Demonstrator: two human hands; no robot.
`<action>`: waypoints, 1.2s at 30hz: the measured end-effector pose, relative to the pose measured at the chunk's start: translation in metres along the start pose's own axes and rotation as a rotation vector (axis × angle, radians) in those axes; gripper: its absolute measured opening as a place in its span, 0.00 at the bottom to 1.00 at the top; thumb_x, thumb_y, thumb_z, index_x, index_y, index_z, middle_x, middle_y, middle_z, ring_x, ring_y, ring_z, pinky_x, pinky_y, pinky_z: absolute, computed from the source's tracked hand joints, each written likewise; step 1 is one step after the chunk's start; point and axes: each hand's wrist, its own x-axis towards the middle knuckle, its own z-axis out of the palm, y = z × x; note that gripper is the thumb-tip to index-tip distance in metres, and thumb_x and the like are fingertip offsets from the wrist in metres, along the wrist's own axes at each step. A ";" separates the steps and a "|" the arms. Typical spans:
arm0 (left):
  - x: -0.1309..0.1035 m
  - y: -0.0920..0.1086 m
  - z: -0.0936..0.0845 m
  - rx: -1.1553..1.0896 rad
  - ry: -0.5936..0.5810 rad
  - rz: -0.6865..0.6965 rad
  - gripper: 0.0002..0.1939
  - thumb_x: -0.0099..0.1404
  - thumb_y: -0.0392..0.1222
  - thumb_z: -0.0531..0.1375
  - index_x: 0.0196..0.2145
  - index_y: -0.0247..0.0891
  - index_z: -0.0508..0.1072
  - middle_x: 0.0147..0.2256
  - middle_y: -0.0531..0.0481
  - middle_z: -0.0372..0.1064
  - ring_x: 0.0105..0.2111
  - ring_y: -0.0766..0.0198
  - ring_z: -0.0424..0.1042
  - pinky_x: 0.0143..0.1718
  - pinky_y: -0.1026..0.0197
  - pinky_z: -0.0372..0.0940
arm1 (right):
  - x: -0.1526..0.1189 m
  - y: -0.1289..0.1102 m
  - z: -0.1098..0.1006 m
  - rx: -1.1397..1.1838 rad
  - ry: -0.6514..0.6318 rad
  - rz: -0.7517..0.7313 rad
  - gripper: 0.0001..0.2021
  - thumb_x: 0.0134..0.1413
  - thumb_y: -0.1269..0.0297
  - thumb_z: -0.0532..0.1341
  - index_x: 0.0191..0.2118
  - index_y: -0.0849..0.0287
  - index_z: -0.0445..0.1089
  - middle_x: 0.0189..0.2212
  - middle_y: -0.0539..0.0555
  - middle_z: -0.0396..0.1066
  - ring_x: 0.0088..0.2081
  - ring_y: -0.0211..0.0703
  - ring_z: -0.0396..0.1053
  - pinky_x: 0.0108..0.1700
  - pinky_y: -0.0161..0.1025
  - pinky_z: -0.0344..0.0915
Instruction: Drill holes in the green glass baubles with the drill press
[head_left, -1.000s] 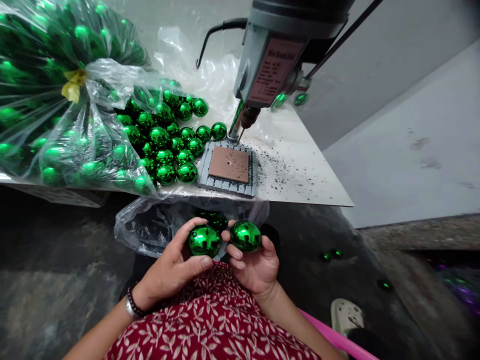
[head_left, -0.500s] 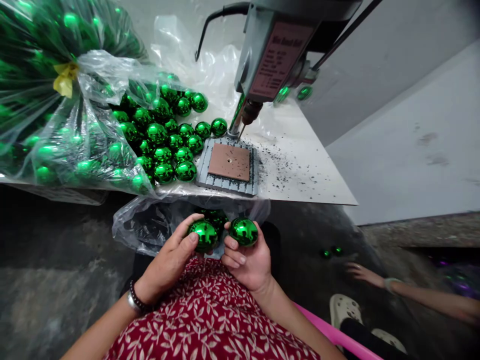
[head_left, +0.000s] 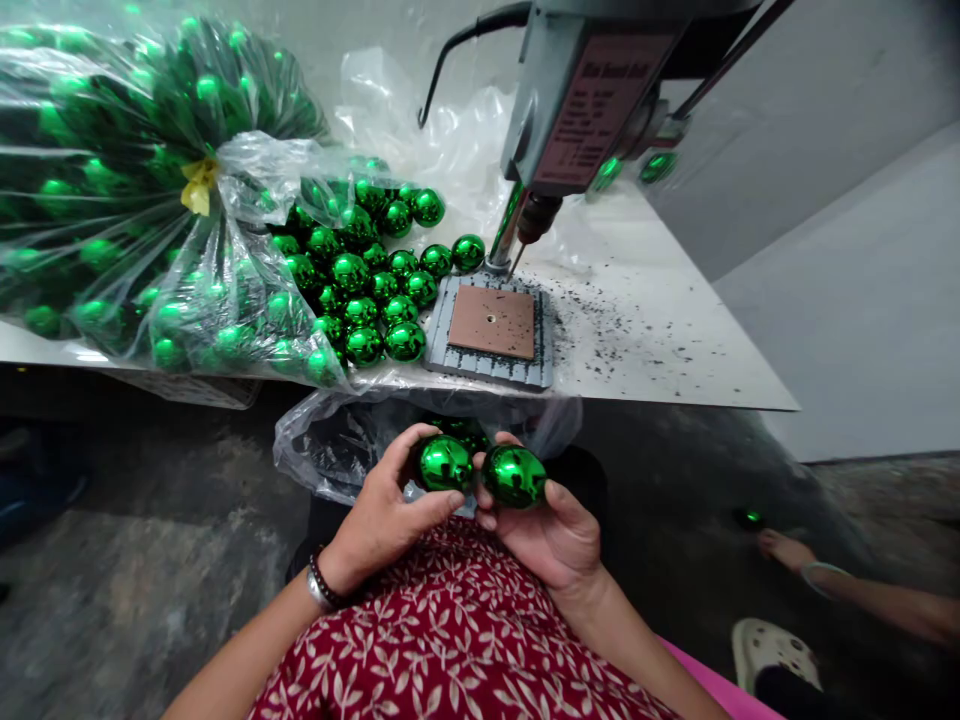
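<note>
My left hand (head_left: 394, 505) is closed around a shiny green bauble (head_left: 444, 463), thumb along its lower side. A second green bauble (head_left: 514, 476) rests in the fingers of my right hand (head_left: 551, 530), just beside the first. Both are held above my lap, over an open clear plastic bag (head_left: 330, 450) with more green baubles inside. Beyond my hands, on the table, stands a small bench drill (head_left: 570, 110). Its bit points down near a brown square plate (head_left: 491, 322) with a small hole, lying on the grey drill base (head_left: 442, 350).
Loose green baubles (head_left: 364, 310) cluster left of the drill base, beside a big tied plastic bag (head_left: 199, 185) full of them. Dark shavings (head_left: 622, 340) litter the white table (head_left: 720, 385). At lower right another person's hand (head_left: 784, 550) is near a green bauble (head_left: 750, 517) on the floor.
The view has shifted, so the table and drill appear farther right. My hands still hold the two baubles, now turned somewhat in the fingers. The other person's hand has reached a floor bauble.
</note>
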 end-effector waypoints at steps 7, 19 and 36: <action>0.004 -0.002 0.000 0.042 0.078 -0.014 0.31 0.56 0.46 0.66 0.56 0.43 0.64 0.53 0.44 0.65 0.52 0.53 0.64 0.53 0.55 0.60 | 0.001 -0.002 -0.001 0.030 -0.040 0.044 0.21 0.53 0.46 0.52 0.49 0.51 0.61 0.34 0.53 0.70 0.23 0.29 0.60 0.27 0.31 0.53; 0.010 0.011 0.012 -0.915 -0.148 -0.414 0.24 0.58 0.53 0.63 0.49 0.44 0.63 0.34 0.53 0.69 0.22 0.69 0.68 0.20 0.69 0.59 | 0.004 -0.003 -0.003 0.093 -0.089 0.138 0.21 0.59 0.45 0.44 0.47 0.51 0.63 0.25 0.47 0.67 0.16 0.23 0.47 0.23 0.28 0.48; 0.022 0.002 0.006 -1.195 -0.188 -0.828 0.31 0.67 0.62 0.44 0.37 0.29 0.71 0.25 0.45 0.68 0.15 0.75 0.58 0.14 0.73 0.55 | 0.013 0.001 -0.007 0.128 -0.065 0.268 0.21 0.58 0.45 0.47 0.46 0.54 0.63 0.31 0.50 0.69 0.21 0.25 0.57 0.22 0.25 0.48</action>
